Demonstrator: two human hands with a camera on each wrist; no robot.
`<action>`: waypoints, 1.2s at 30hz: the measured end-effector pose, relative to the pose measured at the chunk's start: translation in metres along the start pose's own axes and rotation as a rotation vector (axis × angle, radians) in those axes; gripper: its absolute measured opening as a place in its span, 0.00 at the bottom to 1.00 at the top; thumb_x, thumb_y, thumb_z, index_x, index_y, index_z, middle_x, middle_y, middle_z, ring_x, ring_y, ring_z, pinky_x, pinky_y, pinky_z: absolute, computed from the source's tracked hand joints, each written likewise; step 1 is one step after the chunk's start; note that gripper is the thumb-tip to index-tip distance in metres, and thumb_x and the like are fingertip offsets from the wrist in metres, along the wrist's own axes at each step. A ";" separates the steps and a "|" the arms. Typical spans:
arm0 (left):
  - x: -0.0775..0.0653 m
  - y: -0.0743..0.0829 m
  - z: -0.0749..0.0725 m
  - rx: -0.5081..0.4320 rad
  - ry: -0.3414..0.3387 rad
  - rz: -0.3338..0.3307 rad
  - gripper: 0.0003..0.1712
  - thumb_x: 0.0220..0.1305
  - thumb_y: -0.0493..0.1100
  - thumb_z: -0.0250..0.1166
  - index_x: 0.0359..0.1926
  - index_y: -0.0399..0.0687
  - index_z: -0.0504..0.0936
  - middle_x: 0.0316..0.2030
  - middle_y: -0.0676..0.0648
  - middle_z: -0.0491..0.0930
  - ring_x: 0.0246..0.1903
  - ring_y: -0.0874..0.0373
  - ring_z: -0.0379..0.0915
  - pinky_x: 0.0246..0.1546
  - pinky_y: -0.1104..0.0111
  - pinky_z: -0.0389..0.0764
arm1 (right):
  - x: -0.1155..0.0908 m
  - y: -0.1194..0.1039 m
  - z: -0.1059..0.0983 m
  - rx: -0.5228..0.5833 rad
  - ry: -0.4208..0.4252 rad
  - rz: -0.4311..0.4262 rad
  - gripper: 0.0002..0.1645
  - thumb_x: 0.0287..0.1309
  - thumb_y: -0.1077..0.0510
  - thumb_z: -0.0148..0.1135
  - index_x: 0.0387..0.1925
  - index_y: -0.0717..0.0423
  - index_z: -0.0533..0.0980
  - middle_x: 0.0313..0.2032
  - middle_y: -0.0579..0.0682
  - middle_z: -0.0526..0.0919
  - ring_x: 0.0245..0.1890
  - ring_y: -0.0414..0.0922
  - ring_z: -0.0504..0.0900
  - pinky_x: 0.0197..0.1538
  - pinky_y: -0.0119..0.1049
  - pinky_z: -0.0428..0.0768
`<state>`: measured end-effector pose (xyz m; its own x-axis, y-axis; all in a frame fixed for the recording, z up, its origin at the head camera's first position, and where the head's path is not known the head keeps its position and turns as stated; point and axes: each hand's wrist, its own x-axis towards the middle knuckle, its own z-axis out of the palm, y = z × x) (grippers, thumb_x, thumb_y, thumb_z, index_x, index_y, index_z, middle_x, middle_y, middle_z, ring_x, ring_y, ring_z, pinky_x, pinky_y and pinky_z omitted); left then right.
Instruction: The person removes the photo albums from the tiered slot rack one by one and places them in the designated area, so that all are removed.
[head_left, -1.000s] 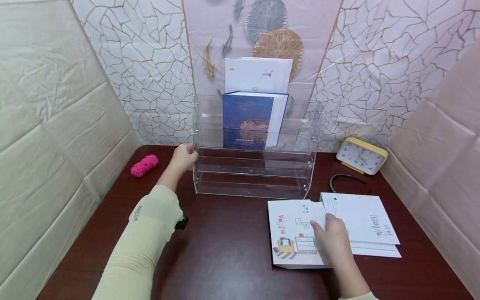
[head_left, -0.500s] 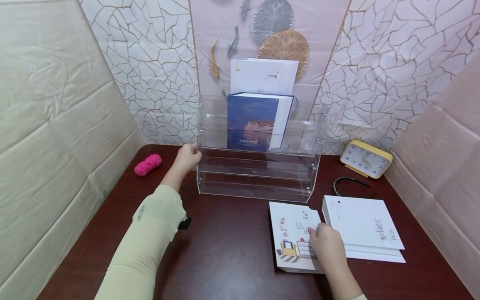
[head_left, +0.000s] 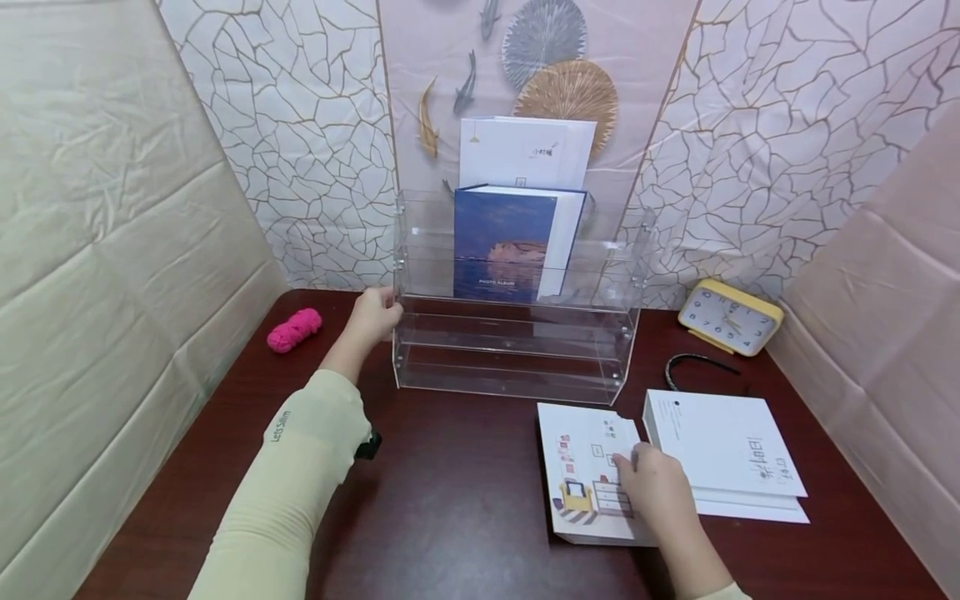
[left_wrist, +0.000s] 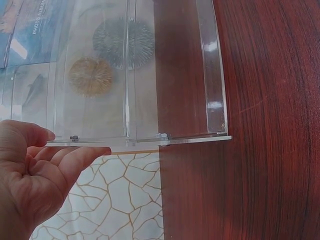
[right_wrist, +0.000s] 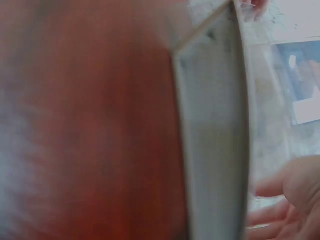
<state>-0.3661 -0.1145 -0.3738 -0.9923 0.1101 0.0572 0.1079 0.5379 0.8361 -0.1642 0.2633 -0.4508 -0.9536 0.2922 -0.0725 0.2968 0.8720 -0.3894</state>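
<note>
My left hand (head_left: 372, 318) grips the left side panel of a clear acrylic tiered rack (head_left: 504, 382). In the left wrist view the thumb lies on one face of the panel (left_wrist: 150, 140) and the fingers on the other. My right hand (head_left: 657, 490) holds a white album with furniture drawings (head_left: 564, 467) by its right edge, thumb on the cover, lower fingers hidden. The blurred right wrist view shows the album's pale page block (right_wrist: 217, 130) beside that hand. A blue photo album (head_left: 498, 242) stands in the rack, before a taller white album (head_left: 517, 150).
A stack of white albums (head_left: 727, 442) lies on the table right of my right hand. Behind it are a black headband (head_left: 670, 371) and a yellow clock (head_left: 731, 317). Pink yarn (head_left: 295, 330) lies at the far left, near the fabric wall (head_left: 150, 208).
My right hand has shifted left and nearer along the drawn-on album, and a gap has opened between it and the stack. The left hand keeps its grip on the rack.
</note>
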 end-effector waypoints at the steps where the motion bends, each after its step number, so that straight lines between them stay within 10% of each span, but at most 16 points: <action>1: 0.000 0.000 0.000 -0.003 -0.001 -0.001 0.28 0.62 0.34 0.48 0.65 0.38 0.66 0.52 0.33 0.74 0.28 0.48 0.78 0.27 0.61 0.85 | 0.001 0.000 -0.003 0.011 -0.022 -0.001 0.29 0.60 0.51 0.59 0.49 0.76 0.72 0.37 0.70 0.78 0.38 0.62 0.78 0.39 0.52 0.80; 6: 0.001 -0.001 0.001 -0.001 0.002 0.006 0.28 0.62 0.34 0.47 0.64 0.39 0.68 0.49 0.33 0.74 0.25 0.50 0.77 0.25 0.62 0.85 | 0.005 -0.005 -0.037 0.126 -0.050 -0.082 0.38 0.62 0.44 0.54 0.56 0.75 0.66 0.50 0.73 0.73 0.51 0.66 0.71 0.52 0.59 0.72; 20: 0.001 -0.002 0.000 -0.021 0.007 0.013 0.27 0.61 0.33 0.48 0.63 0.37 0.69 0.44 0.33 0.76 0.33 0.41 0.79 0.24 0.62 0.85 | 0.071 -0.094 -0.150 0.569 0.375 -0.467 0.35 0.61 0.44 0.57 0.60 0.64 0.64 0.55 0.59 0.75 0.53 0.53 0.74 0.55 0.49 0.73; 36: 0.000 -0.001 0.000 -0.041 0.002 0.019 0.27 0.62 0.33 0.48 0.63 0.35 0.68 0.46 0.31 0.76 0.37 0.39 0.78 0.28 0.58 0.85 | 0.151 -0.160 -0.121 0.678 0.409 -0.504 0.42 0.42 0.47 0.74 0.53 0.61 0.64 0.47 0.55 0.76 0.48 0.49 0.75 0.49 0.43 0.78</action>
<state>-0.3657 -0.1150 -0.3743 -0.9901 0.1186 0.0745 0.1245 0.5008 0.8565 -0.3491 0.2152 -0.2880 -0.8315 0.1699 0.5289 -0.3623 0.5559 -0.7481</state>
